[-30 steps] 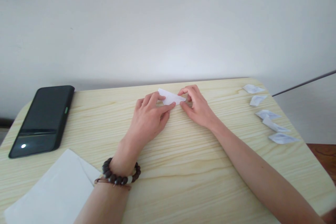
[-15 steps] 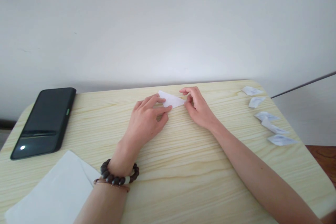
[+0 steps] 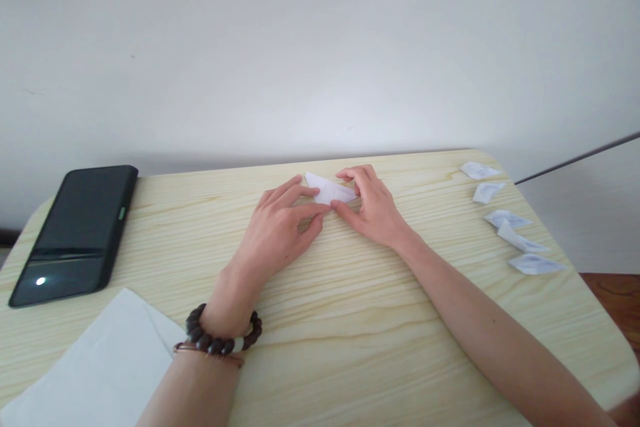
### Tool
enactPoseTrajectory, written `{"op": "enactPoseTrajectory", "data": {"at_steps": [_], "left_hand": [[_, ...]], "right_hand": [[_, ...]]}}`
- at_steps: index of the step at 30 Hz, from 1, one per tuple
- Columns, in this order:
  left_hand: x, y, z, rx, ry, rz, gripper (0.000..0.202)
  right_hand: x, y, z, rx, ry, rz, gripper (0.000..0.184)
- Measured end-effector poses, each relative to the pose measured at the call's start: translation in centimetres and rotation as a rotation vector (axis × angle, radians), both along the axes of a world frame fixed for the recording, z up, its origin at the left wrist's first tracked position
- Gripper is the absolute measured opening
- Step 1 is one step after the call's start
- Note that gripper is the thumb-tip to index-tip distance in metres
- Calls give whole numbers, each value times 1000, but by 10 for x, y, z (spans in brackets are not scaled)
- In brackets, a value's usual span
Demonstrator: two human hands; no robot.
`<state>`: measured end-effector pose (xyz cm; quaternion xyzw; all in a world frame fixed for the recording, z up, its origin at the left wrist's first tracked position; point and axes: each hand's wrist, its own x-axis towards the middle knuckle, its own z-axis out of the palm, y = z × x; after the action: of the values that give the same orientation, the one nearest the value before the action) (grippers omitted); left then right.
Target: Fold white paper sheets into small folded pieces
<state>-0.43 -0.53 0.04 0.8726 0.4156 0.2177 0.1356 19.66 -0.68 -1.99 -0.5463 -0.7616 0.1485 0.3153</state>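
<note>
A small piece of folded white paper (image 3: 324, 188) lies flat near the far side of the table, one corner pointing up and left. My left hand (image 3: 277, 230), with dark beads round its wrist, holds the paper's left part and lower edge with its fingers. On the other side, my right hand (image 3: 375, 210) curls over the right end, its thumb pressing at the lower edge close to my left fingertips. A crease shows across the middle of the paper. Part of its right end is hidden behind the right fingers.
Several folded white paper pieces (image 3: 537, 265) lie in a column along the right of the wooden table (image 3: 320, 347). A black phone-like device (image 3: 75, 233) is at the left, and white paper sheets (image 3: 100, 360) lie at the front left. A white wall (image 3: 320, 47) stands behind.
My right thumb has moved left along the paper's lower edge, up to the left fingertips. The paper's right end now looks folded over. My left hand has barely moved.
</note>
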Motion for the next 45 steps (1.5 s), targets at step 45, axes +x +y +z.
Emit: {"op": "enactPoseTrajectory", "data": {"at_steps": [45], "left_hand": [[5, 0, -7, 49, -64, 96, 23]], "right_hand": [[4, 1, -1, 27, -62, 109, 36]]}}
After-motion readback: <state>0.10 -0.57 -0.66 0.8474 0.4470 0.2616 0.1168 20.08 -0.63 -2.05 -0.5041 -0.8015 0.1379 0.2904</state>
